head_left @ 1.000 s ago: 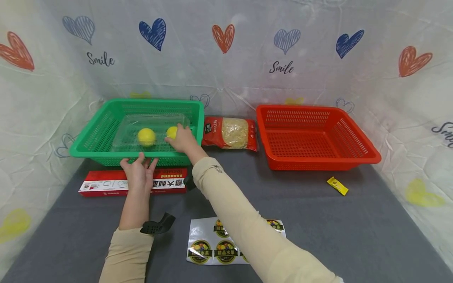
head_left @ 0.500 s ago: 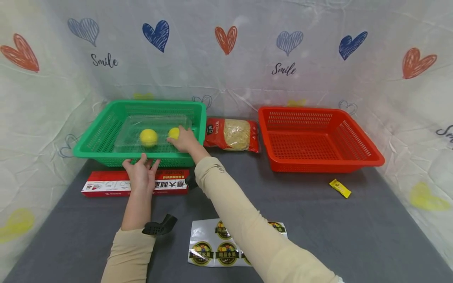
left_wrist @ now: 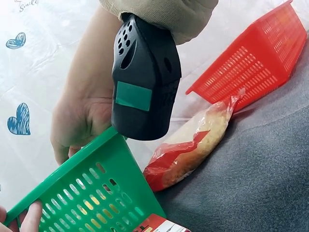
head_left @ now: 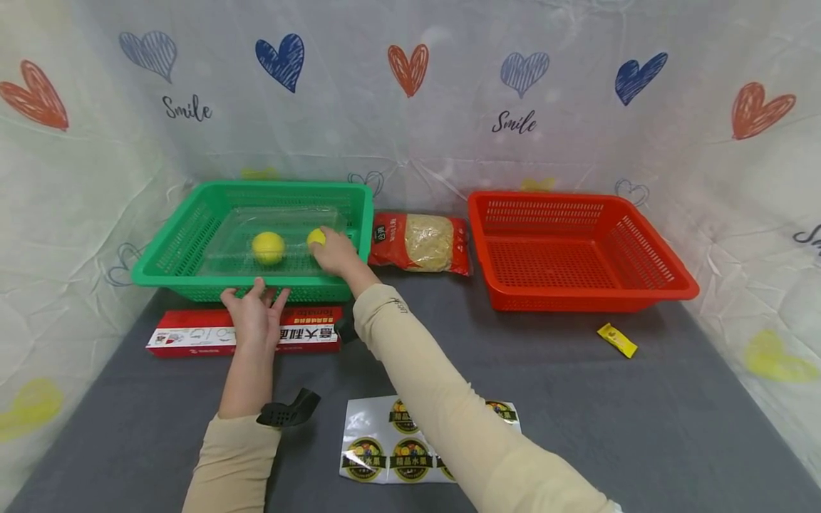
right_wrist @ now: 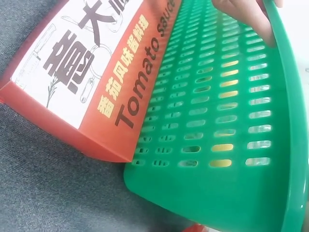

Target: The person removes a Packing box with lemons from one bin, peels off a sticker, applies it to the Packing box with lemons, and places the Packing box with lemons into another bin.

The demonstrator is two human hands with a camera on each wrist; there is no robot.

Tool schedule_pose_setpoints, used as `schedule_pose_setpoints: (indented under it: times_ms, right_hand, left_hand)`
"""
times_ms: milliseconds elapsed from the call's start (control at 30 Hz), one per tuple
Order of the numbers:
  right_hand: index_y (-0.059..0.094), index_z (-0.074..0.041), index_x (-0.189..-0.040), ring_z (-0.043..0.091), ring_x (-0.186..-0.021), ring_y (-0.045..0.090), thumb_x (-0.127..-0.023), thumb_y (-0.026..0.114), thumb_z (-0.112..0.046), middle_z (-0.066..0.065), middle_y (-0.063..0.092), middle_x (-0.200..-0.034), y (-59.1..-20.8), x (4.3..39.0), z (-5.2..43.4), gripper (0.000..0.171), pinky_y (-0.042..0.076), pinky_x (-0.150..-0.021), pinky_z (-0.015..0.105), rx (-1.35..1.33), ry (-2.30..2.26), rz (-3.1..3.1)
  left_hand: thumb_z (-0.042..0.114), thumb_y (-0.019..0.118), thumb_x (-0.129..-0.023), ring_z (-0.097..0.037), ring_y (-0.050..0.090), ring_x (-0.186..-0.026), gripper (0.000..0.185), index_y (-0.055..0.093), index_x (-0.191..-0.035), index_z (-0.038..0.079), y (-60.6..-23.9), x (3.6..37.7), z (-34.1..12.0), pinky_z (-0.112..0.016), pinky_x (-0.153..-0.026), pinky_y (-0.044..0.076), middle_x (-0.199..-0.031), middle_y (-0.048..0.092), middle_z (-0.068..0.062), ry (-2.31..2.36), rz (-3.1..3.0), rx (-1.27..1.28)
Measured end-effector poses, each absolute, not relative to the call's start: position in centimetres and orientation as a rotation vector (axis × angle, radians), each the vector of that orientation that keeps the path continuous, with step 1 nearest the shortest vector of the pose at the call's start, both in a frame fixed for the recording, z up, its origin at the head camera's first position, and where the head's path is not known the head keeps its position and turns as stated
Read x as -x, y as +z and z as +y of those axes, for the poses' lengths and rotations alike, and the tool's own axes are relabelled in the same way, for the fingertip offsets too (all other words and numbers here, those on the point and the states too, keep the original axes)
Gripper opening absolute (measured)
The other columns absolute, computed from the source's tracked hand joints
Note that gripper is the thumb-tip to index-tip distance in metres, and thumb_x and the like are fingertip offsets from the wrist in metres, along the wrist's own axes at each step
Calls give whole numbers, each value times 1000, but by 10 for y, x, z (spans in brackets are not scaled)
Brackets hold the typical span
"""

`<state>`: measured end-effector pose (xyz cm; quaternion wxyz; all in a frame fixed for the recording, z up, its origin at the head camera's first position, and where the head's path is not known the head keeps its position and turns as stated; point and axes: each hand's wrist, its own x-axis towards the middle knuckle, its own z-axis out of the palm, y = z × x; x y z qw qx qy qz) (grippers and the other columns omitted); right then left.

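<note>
Sticker sheet [head_left: 410, 445] nearest, on grey tabletop. Left hand [head_left: 254, 317] released, fingers straight, resting over red tomato-sauce box [head_left: 192, 336], fingertips at near rim of green basket [head_left: 186, 281]. Right hand [head_left: 335, 254] inside basket, grasping small yellow ball [head_left: 315, 236]. Second yellow ball [head_left: 268, 248] just left, in clear tray. Red basket [head_left: 577, 249] far right.

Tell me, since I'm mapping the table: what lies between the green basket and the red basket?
A red bag of noodles lies between the green basket and the red basket, shown in the head view.
</note>
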<state>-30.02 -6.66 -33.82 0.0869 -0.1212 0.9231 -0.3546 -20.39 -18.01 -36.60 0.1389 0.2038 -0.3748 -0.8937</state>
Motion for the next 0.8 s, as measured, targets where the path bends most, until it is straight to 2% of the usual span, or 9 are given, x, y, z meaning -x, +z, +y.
schedule_pose_setpoints:
  times_ms: [67,133,167,233,300,400,600,800]
  right_hand:
    - [30,-11,-143,21,-118,43,-99,34,-23,8,39,-140,-338,301,-67,45,37,-91,32,371,-1099,2739]
    - [30,-12,-143,18,-92,52,-99,33,-20,8,44,-136,-338,302,-68,45,41,-75,28,356,-1138,2722]
    - [30,-12,-143,16,-77,51,-98,34,-19,8,47,-132,-338,302,-68,45,41,-67,27,338,-1160,2709]
    - [32,-15,-143,13,-55,42,-98,35,-18,8,54,-119,-338,304,-69,45,38,-54,24,279,-1211,2680]
    - [34,-18,-142,12,-42,32,-97,37,-17,8,56,-102,-339,305,-70,45,35,-44,23,219,-1273,2655]
    - [38,-19,-140,11,-37,28,-96,39,-15,8,54,-84,-339,306,-71,45,33,-40,22,177,-1343,2638]
    - [41,-20,-138,11,-36,22,-93,40,-8,2,44,-60,-338,303,-69,47,27,-37,21,187,-1380,2634]
    - [43,-16,-137,10,-34,18,-90,42,-1,1,36,-48,-335,299,-67,49,24,-35,21,226,-1459,2631]
  left_hand:
    - [16,38,-97,-22,31,-127,48,4,-130,24,-366,204,-181,-29,-94,42,-141,15,-4,-2584,-1080,-587]
    - [16,38,-97,-22,31,-127,48,5,-130,24,-367,204,-181,-29,-94,42,-141,15,-4,-2583,-1080,-590]
    - [16,38,-97,-21,31,-127,48,5,-130,24,-367,204,-182,-29,-94,42,-141,15,-4,-2583,-1080,-593]
    - [16,38,-97,-21,30,-127,48,5,-130,24,-366,204,-182,-29,-94,42,-141,15,-4,-2583,-1085,-597]
    - [17,38,-97,-21,30,-127,48,4,-130,23,-366,204,-182,-29,-94,42,-142,14,-4,-2579,-1097,-596]
    - [17,38,-97,-22,30,-128,50,3,-131,24,-365,204,-181,-29,-94,42,-142,13,-4,-2575,-1111,-591]
    - [17,37,-97,-22,30,-128,50,3,-132,23,-365,203,-180,-29,-94,42,-143,14,-4,-2568,-1123,-598]
    - [16,38,-97,-23,30,-127,49,4,-131,22,-365,203,-181,-29,-93,43,-142,14,-5,-2573,-1106,-586]
